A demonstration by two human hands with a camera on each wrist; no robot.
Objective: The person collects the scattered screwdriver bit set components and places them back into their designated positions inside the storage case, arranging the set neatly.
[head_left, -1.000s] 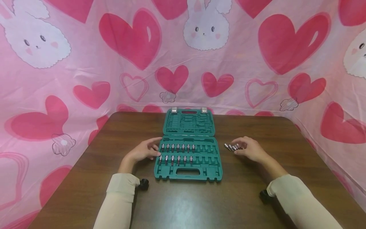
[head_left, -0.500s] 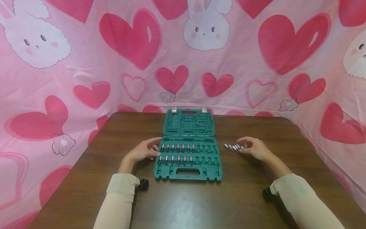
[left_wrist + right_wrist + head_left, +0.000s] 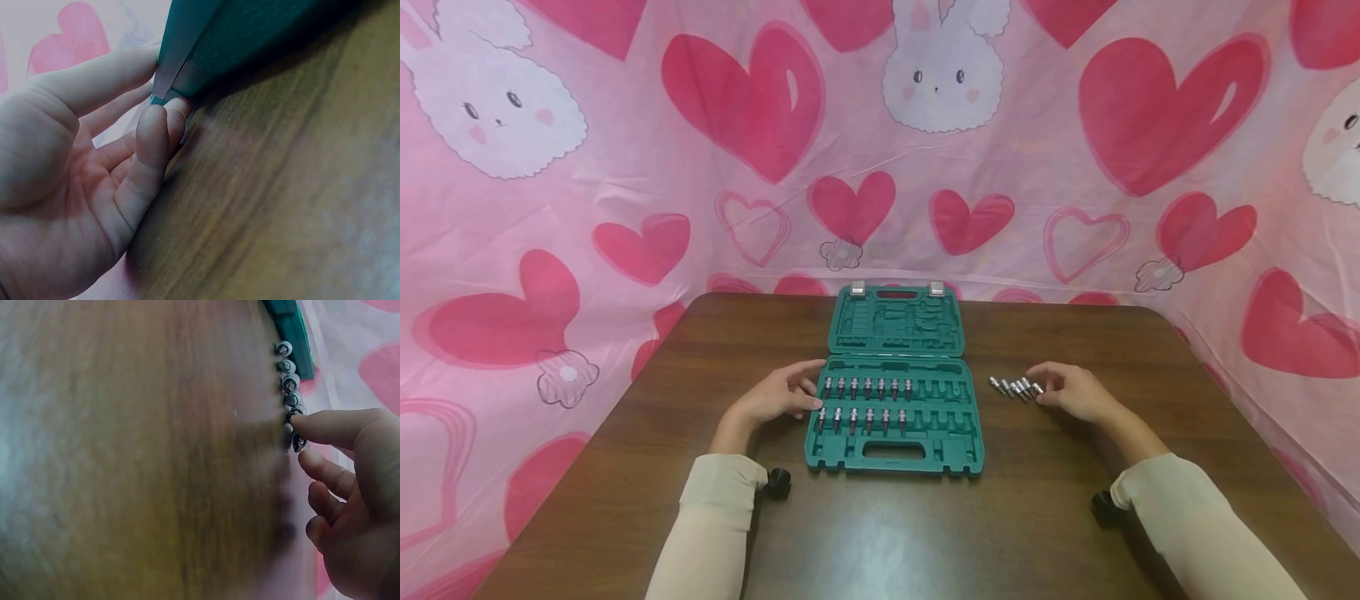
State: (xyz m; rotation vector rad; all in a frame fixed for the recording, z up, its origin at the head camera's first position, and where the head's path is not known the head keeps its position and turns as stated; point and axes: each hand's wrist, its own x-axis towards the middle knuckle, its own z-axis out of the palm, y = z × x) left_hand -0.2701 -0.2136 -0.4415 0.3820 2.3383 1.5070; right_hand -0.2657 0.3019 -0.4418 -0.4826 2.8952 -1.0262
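An open green tool case [image 3: 891, 467] lies on the table, holding two rows of metal bit sockets [image 3: 867, 386] in its left slots. My left hand [image 3: 778, 393] rests against the case's left edge, thumb and fingertips touching it; in the left wrist view the thumb [image 3: 119, 69] meets the case wall [image 3: 187, 47]. To the right of the case, several loose bit sockets [image 3: 1006, 386] lie in a slanted row on the table. My right hand [image 3: 1073, 392] has thumb and forefinger around the rightmost bit socket [image 3: 299, 442], at the row's end in the right wrist view.
The brown wooden table [image 3: 880, 542] ends at its back edge, close behind the raised case lid [image 3: 895, 321]. A pink cloth [image 3: 865, 150] with hearts and rabbits hangs round the back and sides. Slots [image 3: 934, 419] on the case's right side hold no bits.
My right hand has shifted right along the loose bit sockets to the last one, uncovering those it had overlapped. The left hand and the case stay where they were.
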